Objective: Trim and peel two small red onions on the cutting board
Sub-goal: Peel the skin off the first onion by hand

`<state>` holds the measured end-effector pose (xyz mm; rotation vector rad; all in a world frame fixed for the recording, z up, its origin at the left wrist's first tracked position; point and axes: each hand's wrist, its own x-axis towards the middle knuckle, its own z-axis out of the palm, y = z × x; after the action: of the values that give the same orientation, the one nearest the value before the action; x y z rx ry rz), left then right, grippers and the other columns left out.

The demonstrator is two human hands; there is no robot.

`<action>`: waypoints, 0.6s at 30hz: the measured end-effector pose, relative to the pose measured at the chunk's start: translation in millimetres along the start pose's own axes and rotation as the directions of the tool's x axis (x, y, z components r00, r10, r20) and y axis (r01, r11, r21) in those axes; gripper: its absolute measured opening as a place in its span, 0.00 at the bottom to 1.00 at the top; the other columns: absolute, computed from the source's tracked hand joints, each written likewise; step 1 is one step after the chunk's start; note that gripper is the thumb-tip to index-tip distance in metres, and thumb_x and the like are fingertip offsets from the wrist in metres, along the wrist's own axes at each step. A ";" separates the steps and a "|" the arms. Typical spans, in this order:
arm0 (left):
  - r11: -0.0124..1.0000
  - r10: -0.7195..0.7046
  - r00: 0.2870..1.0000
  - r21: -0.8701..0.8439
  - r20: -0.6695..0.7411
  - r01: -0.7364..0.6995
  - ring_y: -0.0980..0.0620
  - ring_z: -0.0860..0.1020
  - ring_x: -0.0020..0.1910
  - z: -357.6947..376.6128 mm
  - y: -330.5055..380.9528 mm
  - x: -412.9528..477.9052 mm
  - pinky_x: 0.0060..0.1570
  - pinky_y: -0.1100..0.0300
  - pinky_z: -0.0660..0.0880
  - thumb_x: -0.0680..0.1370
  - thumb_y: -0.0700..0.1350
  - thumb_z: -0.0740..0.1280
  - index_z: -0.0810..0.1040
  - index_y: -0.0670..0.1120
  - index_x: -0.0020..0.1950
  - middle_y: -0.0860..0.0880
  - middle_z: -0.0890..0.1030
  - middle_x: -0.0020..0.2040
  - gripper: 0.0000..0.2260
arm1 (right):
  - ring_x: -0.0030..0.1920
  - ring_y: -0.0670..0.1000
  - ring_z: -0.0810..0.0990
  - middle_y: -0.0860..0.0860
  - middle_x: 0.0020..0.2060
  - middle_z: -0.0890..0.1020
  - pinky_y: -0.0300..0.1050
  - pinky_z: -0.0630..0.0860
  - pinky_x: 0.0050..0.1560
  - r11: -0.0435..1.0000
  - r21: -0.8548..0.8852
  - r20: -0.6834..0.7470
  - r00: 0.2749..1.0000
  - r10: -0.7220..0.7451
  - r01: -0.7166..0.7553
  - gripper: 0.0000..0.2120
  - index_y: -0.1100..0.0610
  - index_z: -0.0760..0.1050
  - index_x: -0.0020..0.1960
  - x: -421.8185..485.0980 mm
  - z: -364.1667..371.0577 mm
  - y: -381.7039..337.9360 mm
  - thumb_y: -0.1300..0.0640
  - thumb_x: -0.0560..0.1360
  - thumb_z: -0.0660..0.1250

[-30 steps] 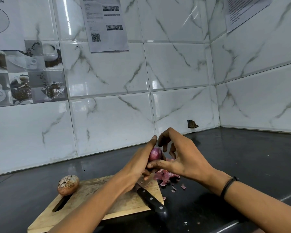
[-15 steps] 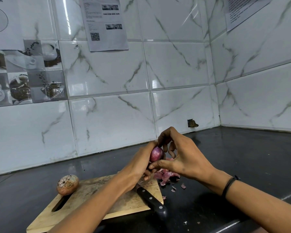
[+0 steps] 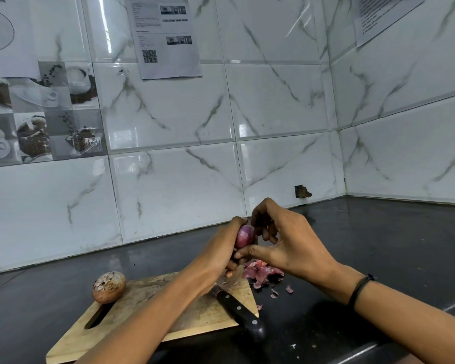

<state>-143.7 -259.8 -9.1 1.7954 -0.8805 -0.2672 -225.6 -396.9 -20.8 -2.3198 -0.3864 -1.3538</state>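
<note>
Counter (image 3: 384, 240) | L hand (image 3: 217, 256), R hand (image 3: 293, 245) grip onion (image 3: 244, 235) | above board (image 3: 147, 311) rt edge

Lying on cutting board (image 3: 205, 319), far-left corner: unpeeled onion (image 3: 109, 287). Being held above right corner: purple onion (image 3: 244, 236), seemingly peeled.
</note>
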 end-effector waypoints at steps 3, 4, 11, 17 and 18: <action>1.000 -0.022 1.000 -0.013 0.005 0.022 0.58 0.63 0.19 0.0 -0.7 0.8 0.25 0.63 0.63 0.84 0.58 0.51 0.75 0.43 0.51 0.50 0.68 0.26 0.22 | 0.39 0.44 0.74 0.42 0.39 0.76 0.32 0.70 0.39 0.999 0.015 -0.027 0.999 0.038 -0.037 0.30 0.52 0.71 0.51 0.2 -3.9 0.5 0.43 0.60 0.84; 1.000 -0.015 1.000 -0.015 0.012 0.015 0.58 0.63 0.19 0.2 -0.6 1.1 0.26 0.63 0.63 0.84 0.58 0.51 0.75 0.43 0.51 0.50 0.67 0.26 0.22 | 0.40 0.43 0.75 0.42 0.41 0.77 0.32 0.70 0.40 0.999 0.021 -0.024 0.999 0.035 -0.035 0.31 0.52 0.71 0.51 0.1 -3.6 1.1 0.43 0.60 0.84; 0.999 0.029 0.998 -0.040 0.054 -0.026 0.53 0.65 0.24 1.7 -3.9 1.3 0.24 0.64 0.64 0.84 0.60 0.51 0.77 0.45 0.41 0.47 0.67 0.27 0.25 | 0.46 0.46 0.78 0.44 0.46 0.79 0.38 0.75 0.45 0.999 0.029 0.069 0.996 -0.048 0.046 0.28 0.54 0.72 0.54 -0.2 0.4 3.7 0.46 0.64 0.83; 0.995 -0.014 0.994 -0.101 0.107 0.025 0.52 0.62 0.23 2.7 -4.7 1.7 0.25 0.61 0.59 0.83 0.61 0.52 0.79 0.52 0.30 0.48 0.63 0.23 0.28 | 0.40 0.44 0.75 0.42 0.39 0.77 0.30 0.69 0.39 0.995 -0.026 0.087 0.992 -0.093 0.095 0.23 0.52 0.71 0.50 -0.7 0.8 1.0 0.47 0.66 0.82; 0.992 -0.028 0.994 -0.118 0.103 0.040 0.53 0.62 0.22 2.5 -4.7 2.4 0.24 0.62 0.59 0.83 0.60 0.52 0.79 0.50 0.32 0.49 0.63 0.23 0.27 | 0.39 0.44 0.75 0.42 0.38 0.77 0.30 0.69 0.38 0.994 -0.035 0.088 0.991 -0.102 0.106 0.22 0.52 0.71 0.49 -1.0 1.8 1.3 0.48 0.67 0.82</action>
<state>-141.4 -262.5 -13.8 1.6982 -0.8860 -0.4274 -224.2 -397.2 -22.8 -2.4268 -0.5184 -1.3232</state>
